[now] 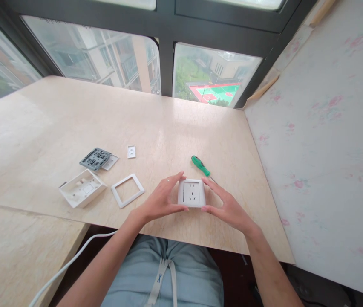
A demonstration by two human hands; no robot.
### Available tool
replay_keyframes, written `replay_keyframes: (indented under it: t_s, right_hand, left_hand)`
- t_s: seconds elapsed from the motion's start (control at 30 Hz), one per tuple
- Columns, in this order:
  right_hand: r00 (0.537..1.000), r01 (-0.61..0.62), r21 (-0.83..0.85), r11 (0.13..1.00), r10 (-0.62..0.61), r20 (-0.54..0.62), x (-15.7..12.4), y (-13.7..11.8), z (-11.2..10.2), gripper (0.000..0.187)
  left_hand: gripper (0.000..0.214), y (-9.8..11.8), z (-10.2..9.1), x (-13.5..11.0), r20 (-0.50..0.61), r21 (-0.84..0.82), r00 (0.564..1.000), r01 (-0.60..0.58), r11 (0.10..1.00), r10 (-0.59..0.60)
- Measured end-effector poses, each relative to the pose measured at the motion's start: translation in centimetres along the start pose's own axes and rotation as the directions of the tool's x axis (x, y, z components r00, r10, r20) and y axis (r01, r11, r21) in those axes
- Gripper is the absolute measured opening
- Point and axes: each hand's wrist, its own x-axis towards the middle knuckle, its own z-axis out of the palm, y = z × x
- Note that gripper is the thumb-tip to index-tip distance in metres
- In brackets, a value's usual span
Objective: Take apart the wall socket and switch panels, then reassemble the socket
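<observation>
A white wall socket (pixel 191 193) sits face up near the front edge of the beige table (pixel 73 123). My left hand (pixel 160 200) grips its left side, thumb below and fingers above. My right hand (pixel 228 207) grips its right side the same way. A green-handled screwdriver (pixel 201 166) lies just behind the socket, close to my right fingers.
To the left lie a white square frame (pixel 127 190), a white back box (pixel 82 188), a grey socket insert (pixel 95 159) on a small white plate, and a small white piece (pixel 131 152). A white cable (pixel 69 264) hangs below the table edge. A floral wall (pixel 328 149) is at right.
</observation>
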Motion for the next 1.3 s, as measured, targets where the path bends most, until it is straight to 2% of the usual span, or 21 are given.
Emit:
replay_keyframes:
  t_s: [0.6, 0.9, 1.1, 1.3]
  right_hand:
    - [1.0, -0.018, 0.106, 0.994, 0.016, 0.019, -0.2, 0.8, 0.2, 0.078]
    - [0.997, 0.066, -0.018, 0.998, -0.065, 0.052, -0.1, 1.0, 0.0, 0.073]
    - [0.994, 0.069, -0.02, 0.997, -0.067, 0.089, 0.0, 1.1, -0.1, 0.072]
    - [0.992, 0.083, -0.029, 0.996, -0.08, 0.094, 0.1, 1.0, -0.1, 0.07]
  left_hand:
    - [0.105, 0.4, 0.3, 0.2, 0.058, -0.095, 0.992, 0.121, 0.988, -0.116]
    - [0.096, 0.5, 0.8, 0.0, 0.033, -0.1, 0.988, 0.151, 0.983, -0.148]
    - [0.092, 0.7, 1.2, -0.2, 0.014, -0.156, 0.985, 0.175, 0.972, -0.175]
    - [0.094, 0.8, 1.1, 0.0, 0.032, -0.143, 0.985, 0.173, 0.974, -0.17]
